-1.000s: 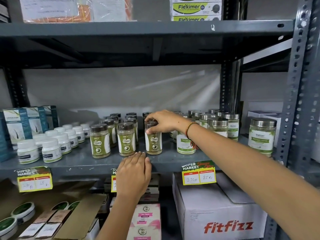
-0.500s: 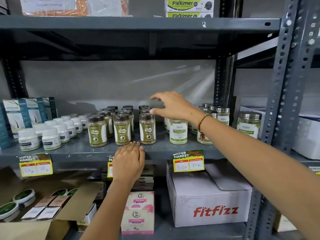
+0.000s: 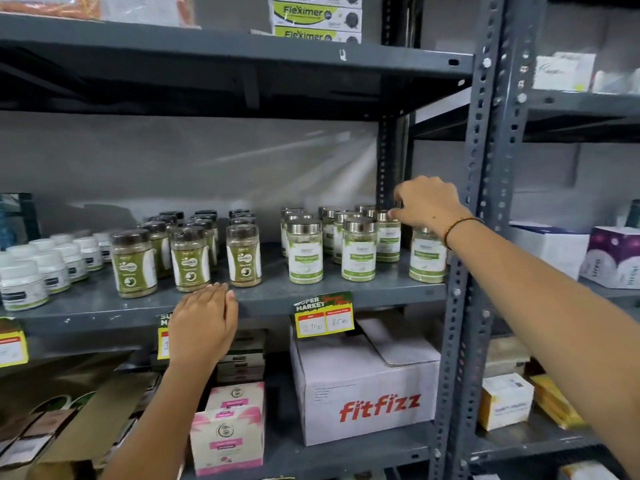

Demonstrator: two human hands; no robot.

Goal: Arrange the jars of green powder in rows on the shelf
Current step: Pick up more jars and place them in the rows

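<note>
Brown-lidded jars of green powder [image 3: 243, 257] stand in three rows on the grey shelf [image 3: 388, 289], left of centre. To their right are several silver-lidded jars [image 3: 304, 252] with white and green labels, and one jar [image 3: 427, 259] stands apart at the far right. My right hand [image 3: 427, 206] hangs over that far-right jar and hides its lid. Its fingers curl toward the lids of the back jars, and whether it grips one is hidden. My left hand [image 3: 204, 318] lies flat on the shelf's front edge below the brown-lidded jars and holds nothing.
White tubs [image 3: 24, 282] fill the shelf's left end. A perforated steel post [image 3: 479, 168] stands right beside my right wrist. Below are a fitfizz carton [image 3: 367, 386], pink boxes [image 3: 227, 431] and a yellow price tag [image 3: 323, 315]. Fleximer boxes [image 3: 317, 15] sit on the upper shelf.
My right hand let go of the front brown-lidded jar in the third row and swung right to the silver-lidded jars. My left hand stayed on the shelf edge.
</note>
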